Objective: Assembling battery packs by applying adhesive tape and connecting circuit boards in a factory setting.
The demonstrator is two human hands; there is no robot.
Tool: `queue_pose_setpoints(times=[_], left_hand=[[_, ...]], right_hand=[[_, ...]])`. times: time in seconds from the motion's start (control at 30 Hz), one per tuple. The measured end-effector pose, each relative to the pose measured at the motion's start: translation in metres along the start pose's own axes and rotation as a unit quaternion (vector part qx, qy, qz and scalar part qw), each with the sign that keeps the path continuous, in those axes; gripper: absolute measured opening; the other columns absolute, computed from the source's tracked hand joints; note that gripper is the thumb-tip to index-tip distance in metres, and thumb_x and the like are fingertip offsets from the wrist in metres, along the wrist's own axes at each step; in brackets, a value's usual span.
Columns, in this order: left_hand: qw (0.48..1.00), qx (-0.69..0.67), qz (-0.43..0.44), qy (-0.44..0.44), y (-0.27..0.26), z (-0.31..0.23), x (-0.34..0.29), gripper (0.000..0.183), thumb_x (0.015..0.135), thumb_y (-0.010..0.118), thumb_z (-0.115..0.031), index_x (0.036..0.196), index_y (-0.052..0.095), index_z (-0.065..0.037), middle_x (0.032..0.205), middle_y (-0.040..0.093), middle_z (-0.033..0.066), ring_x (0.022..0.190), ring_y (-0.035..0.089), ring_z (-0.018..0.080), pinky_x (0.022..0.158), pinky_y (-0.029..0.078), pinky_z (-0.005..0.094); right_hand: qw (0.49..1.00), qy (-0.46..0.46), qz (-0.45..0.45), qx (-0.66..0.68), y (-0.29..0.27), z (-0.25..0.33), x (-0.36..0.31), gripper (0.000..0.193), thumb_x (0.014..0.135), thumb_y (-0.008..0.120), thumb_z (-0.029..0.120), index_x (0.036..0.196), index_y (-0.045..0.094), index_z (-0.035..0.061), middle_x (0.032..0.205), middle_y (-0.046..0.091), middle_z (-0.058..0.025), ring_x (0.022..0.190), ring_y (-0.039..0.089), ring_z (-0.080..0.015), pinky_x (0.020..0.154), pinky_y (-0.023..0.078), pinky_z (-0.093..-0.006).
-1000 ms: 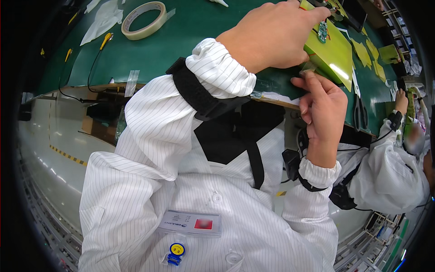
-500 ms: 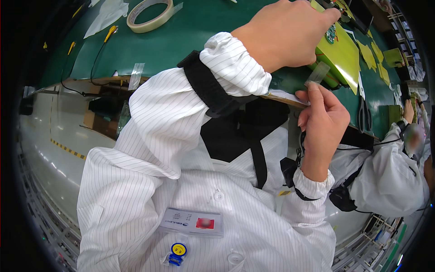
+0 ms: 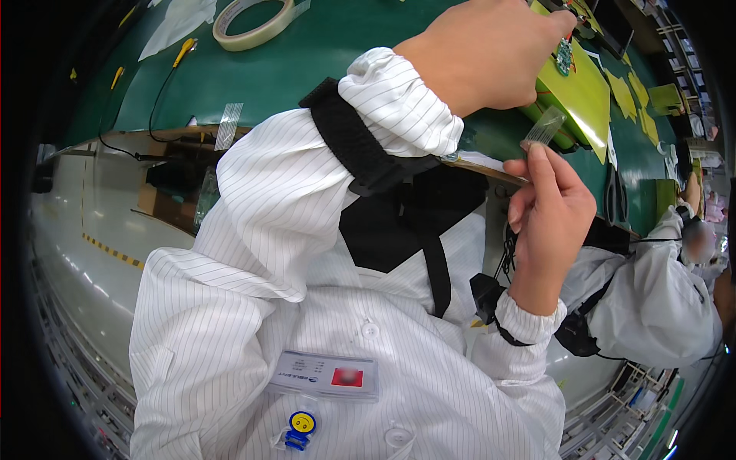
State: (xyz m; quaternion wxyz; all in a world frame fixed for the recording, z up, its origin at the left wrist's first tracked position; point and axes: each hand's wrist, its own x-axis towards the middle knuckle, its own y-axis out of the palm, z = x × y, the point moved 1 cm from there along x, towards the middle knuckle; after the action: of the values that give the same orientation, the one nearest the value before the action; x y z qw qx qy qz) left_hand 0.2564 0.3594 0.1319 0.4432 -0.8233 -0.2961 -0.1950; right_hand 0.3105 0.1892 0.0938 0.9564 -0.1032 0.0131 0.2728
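Note:
A battery pack with a glossy yellow-green sheet (image 3: 576, 103) on top lies near the table's front edge; green cylindrical cells show under the sheet's near edge. Across its left side my left hand (image 3: 479, 57) is closed on it, back of the hand up and most fingers hidden. A small green circuit board (image 3: 564, 57) sits beside the fingertips, with a bit of red wire. My right hand (image 3: 553, 195) pinches a short strip of clear tape (image 3: 547, 125) between thumb and forefinger, at the pack's near edge. Whether the tape's far end touches the pack, I cannot tell.
A tape roll (image 3: 253, 27) lies on the green table (image 3: 307, 65) at the far left. A clear tape strip (image 3: 228, 126) hangs at the front edge. Yellow-clipped leads (image 3: 182, 54) lie left. Black-handled scissors (image 3: 616, 195) and yellow sheets (image 3: 621, 93) are right, near another person (image 3: 652, 299).
My right hand has shifted slightly right and tilted the tape strip, which shows more fully. My left hand stays on the battery pack. The other person's head has moved a little.

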Motion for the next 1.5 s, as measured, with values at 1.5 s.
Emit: queue_pose_setpoints(times=[1.5], left_hand=[[0.999,0.000,0.025,-0.021,-0.001,-0.004,0.000,0.055,0.073,0.059,0.005,0.128,0.051,0.006,0.100,0.061,0.0341,0.089,0.064,0.0505,0.079,0.054,0.0493]], right_hand=[[0.997,0.039,0.036,-0.057,0.012,0.012,0.029,0.033,0.099,0.056,0.019,0.093,0.068,-0.0108,0.075,0.071,-0.0141,0.040,0.049,-0.0112,0.037,0.035,-0.0267]])
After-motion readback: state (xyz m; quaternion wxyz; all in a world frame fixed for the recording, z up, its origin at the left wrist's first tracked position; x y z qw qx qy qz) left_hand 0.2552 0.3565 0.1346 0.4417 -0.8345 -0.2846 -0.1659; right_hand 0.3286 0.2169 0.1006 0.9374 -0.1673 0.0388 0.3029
